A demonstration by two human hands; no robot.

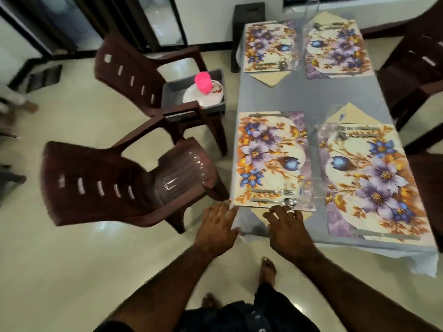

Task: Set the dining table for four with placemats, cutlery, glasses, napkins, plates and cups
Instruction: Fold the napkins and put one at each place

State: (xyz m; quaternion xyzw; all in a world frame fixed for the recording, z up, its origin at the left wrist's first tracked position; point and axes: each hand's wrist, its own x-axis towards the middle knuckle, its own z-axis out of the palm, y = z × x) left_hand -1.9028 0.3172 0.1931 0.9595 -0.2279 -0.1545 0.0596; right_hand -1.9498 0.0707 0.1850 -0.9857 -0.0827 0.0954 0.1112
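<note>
My left hand (217,226) and right hand (286,230) lie spread, holding nothing, at the table's near-left corner, right fingers on the napkin (260,215). A careless nudge could skew it or knock the spoon (286,201) off the mat (272,161).

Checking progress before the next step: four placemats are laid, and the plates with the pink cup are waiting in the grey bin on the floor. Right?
Not quite: the grey bin sits on a chair seat, not the floor. The head view shows this; plates and pink cup are inside it, and four placemats are laid.
</note>
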